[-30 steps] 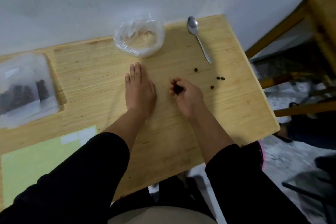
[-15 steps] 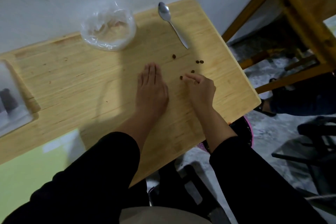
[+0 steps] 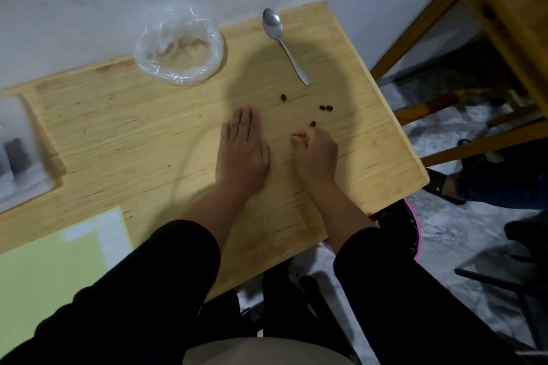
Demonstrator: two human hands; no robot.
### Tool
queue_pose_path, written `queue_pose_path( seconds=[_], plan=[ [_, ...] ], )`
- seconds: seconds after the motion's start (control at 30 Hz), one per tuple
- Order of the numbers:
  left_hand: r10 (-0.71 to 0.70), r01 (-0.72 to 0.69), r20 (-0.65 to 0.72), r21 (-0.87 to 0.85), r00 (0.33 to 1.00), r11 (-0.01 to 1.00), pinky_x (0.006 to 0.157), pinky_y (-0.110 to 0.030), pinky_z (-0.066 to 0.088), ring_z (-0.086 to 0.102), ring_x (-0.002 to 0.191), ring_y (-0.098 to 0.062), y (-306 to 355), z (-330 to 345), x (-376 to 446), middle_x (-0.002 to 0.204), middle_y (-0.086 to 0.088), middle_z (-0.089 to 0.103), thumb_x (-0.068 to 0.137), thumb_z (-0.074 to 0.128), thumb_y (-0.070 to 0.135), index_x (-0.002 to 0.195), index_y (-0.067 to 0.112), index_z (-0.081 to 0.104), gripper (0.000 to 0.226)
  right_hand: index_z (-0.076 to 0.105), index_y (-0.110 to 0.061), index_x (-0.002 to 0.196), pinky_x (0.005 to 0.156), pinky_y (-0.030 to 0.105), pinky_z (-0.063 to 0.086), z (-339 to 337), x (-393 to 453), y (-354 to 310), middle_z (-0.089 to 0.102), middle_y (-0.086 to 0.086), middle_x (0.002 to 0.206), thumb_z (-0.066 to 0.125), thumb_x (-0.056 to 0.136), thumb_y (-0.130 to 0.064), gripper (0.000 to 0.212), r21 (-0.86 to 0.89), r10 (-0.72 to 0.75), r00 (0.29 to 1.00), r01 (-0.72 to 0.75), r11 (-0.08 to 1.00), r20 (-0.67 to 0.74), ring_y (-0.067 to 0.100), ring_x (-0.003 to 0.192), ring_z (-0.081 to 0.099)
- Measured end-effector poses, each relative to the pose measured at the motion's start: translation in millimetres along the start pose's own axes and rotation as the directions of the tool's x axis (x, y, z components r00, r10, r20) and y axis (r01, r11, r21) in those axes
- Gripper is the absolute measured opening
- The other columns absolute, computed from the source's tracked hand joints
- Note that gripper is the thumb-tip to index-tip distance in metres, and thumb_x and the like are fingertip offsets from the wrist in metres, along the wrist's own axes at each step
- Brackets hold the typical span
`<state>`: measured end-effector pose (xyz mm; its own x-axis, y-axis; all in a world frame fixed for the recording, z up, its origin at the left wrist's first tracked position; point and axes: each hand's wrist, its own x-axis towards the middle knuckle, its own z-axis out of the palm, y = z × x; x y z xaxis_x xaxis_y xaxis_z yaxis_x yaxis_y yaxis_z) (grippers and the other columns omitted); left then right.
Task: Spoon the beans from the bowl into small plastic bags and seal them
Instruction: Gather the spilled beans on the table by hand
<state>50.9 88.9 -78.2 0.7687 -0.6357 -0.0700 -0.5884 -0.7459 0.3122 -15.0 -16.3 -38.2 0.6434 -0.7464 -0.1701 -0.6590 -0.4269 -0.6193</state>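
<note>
My left hand (image 3: 241,151) lies flat, palm down, on the wooden table (image 3: 118,133). Just to its right my right hand (image 3: 315,151) rests on the table with its fingers curled in; a loose bean that lay at its fingertips is now hidden under them. Several dark beans lie loose beyond it: one (image 3: 312,123) touching the knuckles, a pair (image 3: 325,108), and one (image 3: 283,97) near the spoon's handle tip. The metal spoon (image 3: 283,43) lies bowl-up at the back right. A clear plastic bowl (image 3: 178,47) stands at the back edge. Filled clear bags (image 3: 17,154) lie far left.
A pale green sheet (image 3: 44,270) covers the table's near left corner. The wall runs right behind the table. A wooden frame (image 3: 489,24) stands to the right, and another person's sandalled foot (image 3: 444,187) is on the floor beside the table's right edge.
My right hand reached out to a loose bean, then curled its fingers over it; that bean is no longer visible. The left hand stayed flat. The camera view shifted.
</note>
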Motion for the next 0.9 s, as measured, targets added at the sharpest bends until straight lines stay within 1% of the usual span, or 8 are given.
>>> queue_pose_path(
  seconds=[0.13, 0.3, 0.4, 0.47, 0.57, 0.63, 0.77, 0.9],
  plan=[
    [-0.019, 0.018, 0.039, 0.013, 0.999, 1.0, 0.117, -0.037, -0.002, 0.003, 0.146, -0.024, 3, -4, 2, 0.158, -0.013, 0.008, 0.094, 0.007, 0.035, 0.149, 0.004, 0.009, 0.063, 0.063, -0.012, 0.107, 0.078, 0.02, 0.04, -16, -2, 1, 0.059, -0.003, 0.097, 0.051, 0.094, -0.017, 0.019, 0.401, 0.218, 0.968, -0.251, 0.881, 0.126, 0.005, 0.087, 0.051],
    [-0.083, 0.085, 0.046, -0.037, 0.995, 0.996, 0.117, -0.036, -0.003, -0.002, 0.146, -0.024, 22, -6, 5, 0.158, -0.013, 0.004, 0.101, 0.022, 0.026, 0.148, 0.003, 0.005, 0.055, 0.054, -0.011, 0.082, 0.056, 0.022, 0.037, -38, 4, 10, 0.046, 0.0, 0.067, 0.045, 0.096, -0.012, 0.016, 0.835, 0.338, 0.85, -0.494, 0.242, 0.404, 0.008, 0.058, 0.043],
    [-0.1, 0.103, 0.039, -0.062, 0.994, 0.993, 0.116, -0.034, -0.005, -0.005, 0.146, -0.023, 42, 0, 11, 0.158, -0.013, -0.001, 0.101, 0.019, 0.026, 0.148, 0.004, 0.001, 0.055, 0.052, -0.006, 0.075, 0.057, 0.026, 0.039, -48, 14, 15, 0.052, 0.007, 0.07, 0.042, 0.091, -0.005, 0.019, 0.849, 0.326, 0.823, -0.519, 0.097, 0.465, 0.015, 0.062, 0.048],
    [-0.122, 0.123, 0.039, -0.027, 0.992, 0.992, 0.117, -0.035, -0.005, -0.007, 0.146, -0.022, 47, 4, 13, 0.158, -0.011, -0.002, 0.101, 0.016, 0.028, 0.148, 0.005, -0.001, 0.056, 0.057, -0.004, 0.078, 0.055, 0.025, 0.039, -53, 22, 17, 0.056, 0.008, 0.073, 0.043, 0.09, -0.005, 0.018, 0.825, 0.314, 0.841, -0.518, 0.227, 0.441, 0.015, 0.062, 0.05],
    [-0.149, 0.149, 0.022, -0.03, 0.989, 0.988, 0.117, -0.035, -0.005, -0.006, 0.146, -0.02, 48, 7, 15, 0.159, -0.009, 0.0, 0.1, 0.016, 0.03, 0.149, 0.007, 0.0, 0.057, 0.069, -0.008, 0.089, 0.059, 0.021, 0.043, -52, 36, 26, 0.061, -0.002, 0.076, 0.052, 0.089, -0.014, 0.017, 0.632, 0.252, 0.909, -0.413, 0.656, 0.332, 0.009, 0.067, 0.053],
    [-0.162, 0.162, 0.015, -0.058, 0.987, 0.985, 0.116, -0.034, -0.005, -0.005, 0.146, -0.019, 49, 8, 16, 0.159, -0.008, 0.003, 0.1, 0.02, 0.029, 0.149, 0.007, 0.003, 0.057, 0.07, -0.015, 0.102, 0.076, 0.018, 0.047, -48, 43, 33, 0.066, -0.008, 0.093, 0.056, 0.089, -0.022, 0.021, 0.43, 0.161, 0.954, -0.26, 0.864, 0.255, 0.004, 0.087, 0.058],
    [-0.168, 0.168, -0.001, -0.038, 0.986, 0.985, 0.118, -0.035, -0.003, -0.003, 0.146, -0.019, 50, 10, 15, 0.159, -0.007, 0.006, 0.099, 0.022, 0.028, 0.15, 0.008, 0.006, 0.057, 0.07, -0.012, 0.107, 0.079, 0.001, 0.037, -43, 50, 38, 0.069, 0.0, 0.11, 0.064, 0.085, -0.019, 0.023, 0.237, -0.023, 0.99, -0.011, 0.971, 0.139, 0.001, 0.1, 0.057],
    [-0.165, 0.165, -0.014, -0.029, 0.986, 0.986, 0.119, -0.035, -0.002, -0.003, 0.146, -0.018, 50, 10, 15, 0.159, -0.007, 0.005, 0.098, 0.022, 0.027, 0.15, 0.008, 0.007, 0.057, 0.073, -0.01, 0.101, 0.085, 0.011, 0.037, -37, 52, 37, 0.071, 0.005, 0.104, 0.068, 0.081, -0.015, 0.021, 0.104, -0.155, 0.982, 0.144, 0.984, 0.106, 0.013, 0.1, 0.063]
  ],
)
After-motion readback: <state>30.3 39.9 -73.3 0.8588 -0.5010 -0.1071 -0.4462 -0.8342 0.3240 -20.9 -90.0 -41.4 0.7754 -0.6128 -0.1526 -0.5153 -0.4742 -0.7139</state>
